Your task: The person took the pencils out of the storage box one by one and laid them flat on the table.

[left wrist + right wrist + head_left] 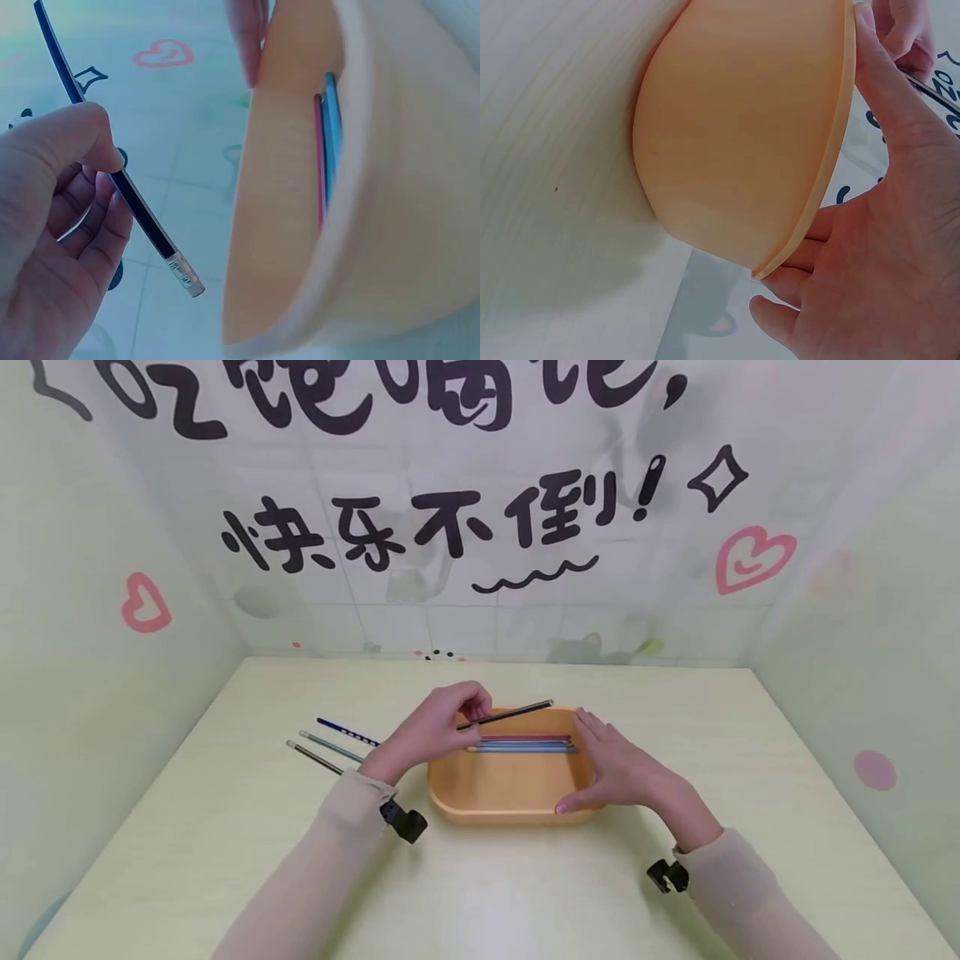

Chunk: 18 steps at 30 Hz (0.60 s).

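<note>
In the head view my left hand [442,722] pinches a dark pencil [517,713] above the orange box [495,818]. The left wrist view shows the pencil between thumb and fingers, its silver-banded eraser end [185,274] pointing down toward the box. My right hand [626,768] rests at the right end of the box, thumb at the front rim and fairly straight fingers at the far corner. Along the far side inside the box lie several pencils, among them blue [525,748] and pinkish-red [528,738] ones.
Left of the box lie a dark-blue patterned pencil [345,731], a grey-green pencil [330,746] and a dark pencil [315,757], partly hidden by the left forearm. All stand on a pale table [480,893], with printed walls at the back and sides.
</note>
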Each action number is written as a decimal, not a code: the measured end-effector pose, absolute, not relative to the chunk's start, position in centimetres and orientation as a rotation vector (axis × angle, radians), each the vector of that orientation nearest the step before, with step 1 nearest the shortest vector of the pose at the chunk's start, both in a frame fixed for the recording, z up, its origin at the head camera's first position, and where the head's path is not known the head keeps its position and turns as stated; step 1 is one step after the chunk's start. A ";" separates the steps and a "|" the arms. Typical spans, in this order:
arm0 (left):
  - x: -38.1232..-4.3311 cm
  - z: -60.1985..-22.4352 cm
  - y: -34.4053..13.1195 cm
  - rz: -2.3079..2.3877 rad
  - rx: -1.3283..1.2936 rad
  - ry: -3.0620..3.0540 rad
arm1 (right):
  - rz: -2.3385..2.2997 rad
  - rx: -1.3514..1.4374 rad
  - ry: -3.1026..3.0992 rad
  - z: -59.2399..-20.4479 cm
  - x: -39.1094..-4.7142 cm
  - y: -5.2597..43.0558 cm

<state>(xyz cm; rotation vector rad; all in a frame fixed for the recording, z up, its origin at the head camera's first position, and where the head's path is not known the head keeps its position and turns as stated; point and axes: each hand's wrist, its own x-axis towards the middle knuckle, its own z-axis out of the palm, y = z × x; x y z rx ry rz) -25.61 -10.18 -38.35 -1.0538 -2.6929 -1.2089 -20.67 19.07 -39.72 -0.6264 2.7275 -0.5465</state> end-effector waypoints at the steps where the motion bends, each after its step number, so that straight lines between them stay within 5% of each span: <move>1: -25.6 -38.1 -10.4 -1.212 -1.042 -2.690 | -0.548 -0.627 2.729 -39.7 -20.7 19.1; 18: -25.5 -36.1 -15.8 -1.087 -0.905 -2.679 | -0.547 -0.642 2.737 -39.6 -20.6 19.1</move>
